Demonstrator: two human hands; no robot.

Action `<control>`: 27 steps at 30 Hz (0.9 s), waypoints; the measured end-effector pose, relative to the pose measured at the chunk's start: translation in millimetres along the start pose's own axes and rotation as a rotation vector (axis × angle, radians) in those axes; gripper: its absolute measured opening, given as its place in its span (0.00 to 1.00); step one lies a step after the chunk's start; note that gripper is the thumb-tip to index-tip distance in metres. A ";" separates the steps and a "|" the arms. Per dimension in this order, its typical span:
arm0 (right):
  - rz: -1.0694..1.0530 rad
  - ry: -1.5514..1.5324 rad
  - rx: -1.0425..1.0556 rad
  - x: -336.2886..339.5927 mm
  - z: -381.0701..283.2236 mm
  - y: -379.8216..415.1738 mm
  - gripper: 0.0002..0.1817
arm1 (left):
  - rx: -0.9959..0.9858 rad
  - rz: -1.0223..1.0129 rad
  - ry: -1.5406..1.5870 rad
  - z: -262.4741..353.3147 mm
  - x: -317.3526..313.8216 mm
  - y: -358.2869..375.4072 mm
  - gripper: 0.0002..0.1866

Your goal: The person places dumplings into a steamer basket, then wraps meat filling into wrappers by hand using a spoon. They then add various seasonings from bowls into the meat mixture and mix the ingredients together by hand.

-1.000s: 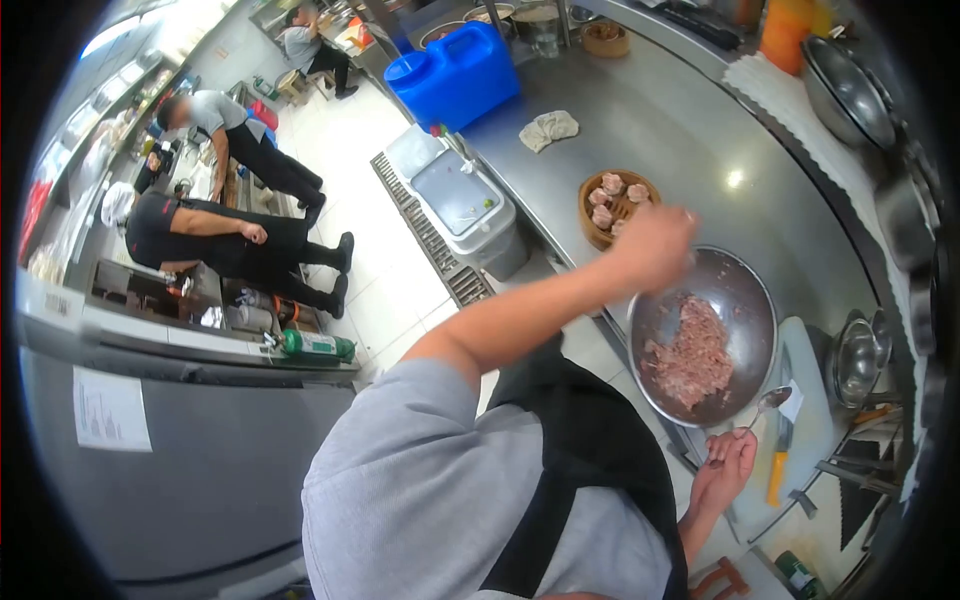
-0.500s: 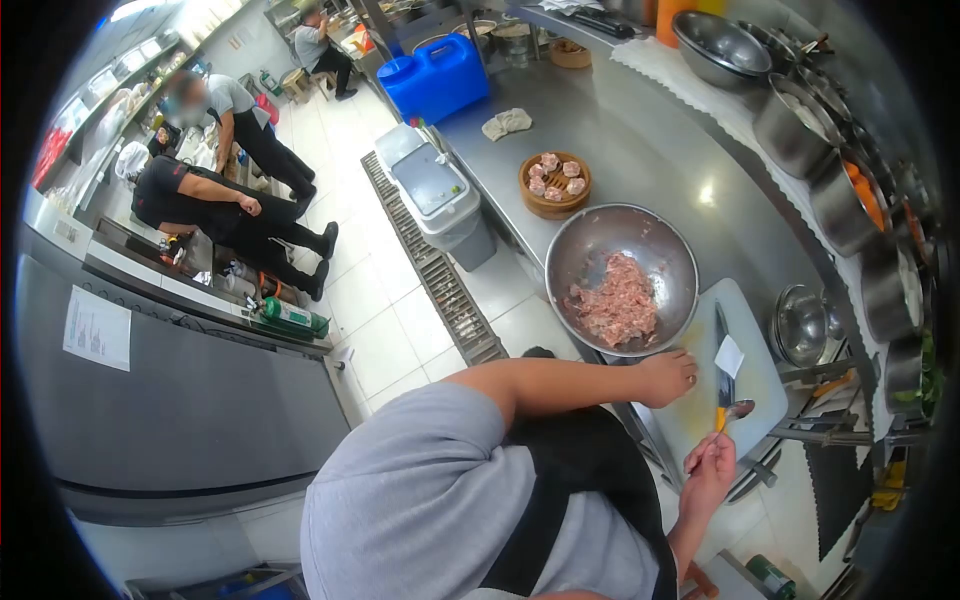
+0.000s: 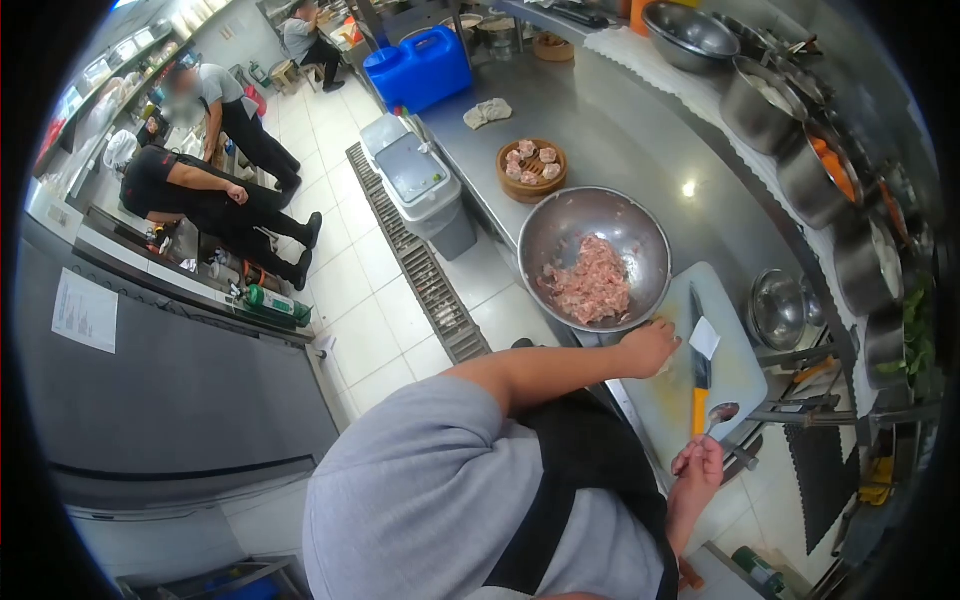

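My right hand (image 3: 699, 460) grips a metal spoon (image 3: 722, 412), its bowl held over the near end of a white cutting board (image 3: 735, 345). My left hand (image 3: 650, 348) has its fingers curled in, over the board's edge beside a large steel mixing bowl (image 3: 648, 235). Whatever it may hold is hidden. Pinkish minced meat (image 3: 595, 280) lies in the bowl. On the board rests a yellow-handled knife (image 3: 699, 408), with a small white square sheet (image 3: 705, 338) over its blade. Behind the bowl stands a round bamboo steamer (image 3: 520, 192) with several small meat dumplings (image 3: 530, 170).
A folded cloth (image 3: 487, 113) and blue jerrycan (image 3: 418, 68) sit farther along the steel counter (image 3: 620, 130). Nested steel bowls (image 3: 779, 308) and several ingredient pots (image 3: 815, 180) line the right. A lidded bin (image 3: 408, 170) stands left. Several other people (image 3: 205, 195) are across the aisle.
The whole view has shifted, so the scene sits farther left and higher. The spoon has drawn slightly nearer to me relative to the board. My left hand stays beside the bowl.
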State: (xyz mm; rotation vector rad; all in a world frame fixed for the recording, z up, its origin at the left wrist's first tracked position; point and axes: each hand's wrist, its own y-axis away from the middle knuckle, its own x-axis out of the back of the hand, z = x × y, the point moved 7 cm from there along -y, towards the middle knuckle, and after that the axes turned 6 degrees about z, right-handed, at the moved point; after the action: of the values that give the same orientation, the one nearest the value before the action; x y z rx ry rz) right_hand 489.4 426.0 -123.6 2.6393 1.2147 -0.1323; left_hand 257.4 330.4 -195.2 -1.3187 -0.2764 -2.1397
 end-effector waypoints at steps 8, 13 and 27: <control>-0.037 0.026 -0.028 9.6 4.7 8.3 0.07 | -0.086 -0.062 -0.115 -1.6 -6.5 -3.6 0.28; 0.033 0.057 -0.018 23.9 6.1 9.5 0.07 | -0.078 -0.027 -0.040 -7.1 -2.9 -2.0 0.32; 0.056 0.282 0.013 33.6 -1.0 7.4 0.08 | 0.003 0.209 0.103 -19.8 12.0 71.9 0.10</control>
State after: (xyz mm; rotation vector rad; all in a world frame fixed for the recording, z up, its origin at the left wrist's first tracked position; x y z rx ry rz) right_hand 516.8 446.3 -127.4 2.7691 1.2211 0.2502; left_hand 281.2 259.3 -203.9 -1.1768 -0.0948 -2.0214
